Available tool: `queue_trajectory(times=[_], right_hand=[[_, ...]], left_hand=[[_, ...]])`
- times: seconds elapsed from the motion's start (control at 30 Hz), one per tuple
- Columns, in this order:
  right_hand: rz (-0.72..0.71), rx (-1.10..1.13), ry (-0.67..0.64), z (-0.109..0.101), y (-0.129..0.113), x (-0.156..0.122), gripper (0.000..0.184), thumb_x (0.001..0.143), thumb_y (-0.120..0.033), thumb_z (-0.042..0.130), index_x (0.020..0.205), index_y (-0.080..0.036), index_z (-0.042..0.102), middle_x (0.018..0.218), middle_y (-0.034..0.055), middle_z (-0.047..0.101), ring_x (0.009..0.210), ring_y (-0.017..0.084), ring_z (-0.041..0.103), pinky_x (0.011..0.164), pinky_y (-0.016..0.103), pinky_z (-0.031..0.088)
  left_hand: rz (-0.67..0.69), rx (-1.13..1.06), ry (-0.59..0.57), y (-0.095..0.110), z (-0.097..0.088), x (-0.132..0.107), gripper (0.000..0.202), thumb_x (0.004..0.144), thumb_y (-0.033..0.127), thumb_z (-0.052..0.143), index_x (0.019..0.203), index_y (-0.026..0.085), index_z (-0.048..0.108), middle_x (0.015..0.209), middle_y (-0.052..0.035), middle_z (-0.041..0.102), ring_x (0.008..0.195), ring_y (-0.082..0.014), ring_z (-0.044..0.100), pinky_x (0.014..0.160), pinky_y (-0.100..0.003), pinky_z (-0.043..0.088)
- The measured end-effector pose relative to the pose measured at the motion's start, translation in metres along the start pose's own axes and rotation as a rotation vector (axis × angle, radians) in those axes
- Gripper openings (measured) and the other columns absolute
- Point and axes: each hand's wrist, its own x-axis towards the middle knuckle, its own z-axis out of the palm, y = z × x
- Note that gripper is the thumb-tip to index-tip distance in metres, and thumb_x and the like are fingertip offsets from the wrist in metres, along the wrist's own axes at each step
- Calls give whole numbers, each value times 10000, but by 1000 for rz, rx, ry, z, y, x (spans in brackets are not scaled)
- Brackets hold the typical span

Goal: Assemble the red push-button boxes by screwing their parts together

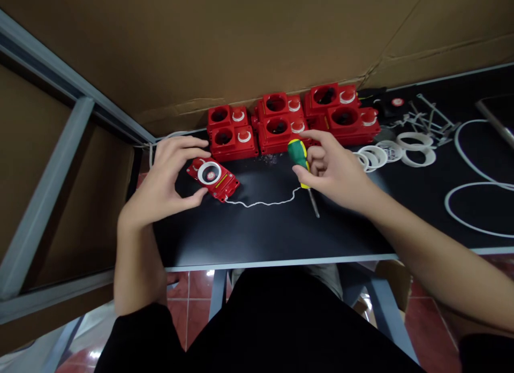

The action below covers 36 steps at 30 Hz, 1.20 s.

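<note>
My left hand (171, 177) curls around a small red plastic housing (213, 178) that lies on the black table (261, 233), thumb at its near edge and fingers at its far end. A white ring sits on the housing's round opening. A thin white cord (263, 202) trails from the housing to the right. My right hand (331, 169) grips a screwdriver (302, 164) with a green and yellow handle, its metal tip pointing down toward the table near the cord's end.
Several red housings (277, 127) are stacked in rows at the back against a cardboard wall (241, 46). White rings (395, 150) and metal parts (428, 118) lie at the right, with large white loops (477, 191) beyond. A grey metal frame (60, 164) stands left.
</note>
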Motion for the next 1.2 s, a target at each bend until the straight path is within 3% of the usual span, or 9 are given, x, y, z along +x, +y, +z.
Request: queue_trajectory(times=[0.07, 0.13, 0.2, 0.27, 0.4, 0.53, 0.73, 0.93, 1.2], right_hand=[[57, 159, -24, 2, 1, 1, 852, 1003, -451, 916, 1750, -295, 537, 919, -62, 705, 712, 190, 660, 701, 349, 539], [125, 298, -59, 3, 0, 2, 918, 972, -482, 969, 1754, -296, 526, 949, -62, 733, 637, 163, 634, 581, 323, 504], [178, 412, -105, 5, -3, 3, 832, 956, -488, 1029, 1641, -283, 603, 902, -81, 711, 533, 128, 570, 462, 291, 428], [205, 512, -155, 7, -8, 3, 672, 931, -519, 1105, 1394, -264, 691, 835, -85, 695, 500, 109, 559, 431, 266, 437], [205, 686, -151, 10, -15, 3, 701, 874, -687, 1190, 1071, -249, 680, 895, -5, 803, 571, 123, 656, 486, 280, 579], [120, 724, -25, 3, -16, 3, 646, 991, -725, 1098, 1004, -259, 650, 989, 18, 823, 591, 128, 658, 502, 302, 606], [42, 746, 126, -8, -22, 3, 666, 924, -654, 1173, 957, -273, 627, 900, -30, 745, 570, 123, 642, 522, 307, 633], [-4, 771, 124, 1, -26, -4, 670, 896, -702, 1182, 945, -269, 673, 940, 6, 826, 554, 133, 653, 490, 320, 617], [-19, 764, 122, -4, -29, -9, 563, 976, -656, 1158, 971, -288, 732, 1014, 20, 841, 583, 144, 670, 512, 356, 616]], left_hand=[[-66, 89, -195, -11, -7, -3, 908, 1010, 701, 1040, 1777, 344, 708, 1952, -175, 655, 1837, -548, 540, 1548, -840, 394], [-120, 118, -319, -18, -2, -3, 1109, 968, 714, 1083, 1896, 326, 614, 1970, -204, 635, 1877, -584, 467, 1550, -854, 367], [-151, 140, -374, -22, 10, -1, 1078, 988, 607, 1081, 1907, 296, 612, 1872, -216, 711, 1845, -584, 506, 1537, -845, 377], [-164, 134, -367, -23, 22, 2, 985, 956, 555, 1102, 1814, 278, 705, 1761, -210, 761, 1725, -564, 626, 1482, -794, 471], [-165, 5, -310, -20, 32, 5, 812, 817, 627, 1182, 1464, 257, 858, 1441, -130, 789, 1239, -404, 820, 1149, -543, 699], [-146, -45, -218, -11, 36, 5, 740, 841, 637, 1152, 1395, 262, 835, 1409, -116, 801, 1184, -359, 824, 1003, -438, 697], [-114, -77, 49, 0, 65, 4, 795, 838, 655, 1160, 1420, 265, 784, 1410, -129, 883, 1255, -376, 869, 1149, -497, 724], [26, -72, 340, -4, 96, 0, 934, 753, 743, 1215, 1431, 286, 764, 1342, -105, 899, 1194, -374, 875, 1107, -541, 741], [9, -66, 373, -6, 100, -3, 984, 684, 797, 1227, 1406, 311, 769, 1338, -94, 888, 1208, -392, 854, 1118, -578, 725]])
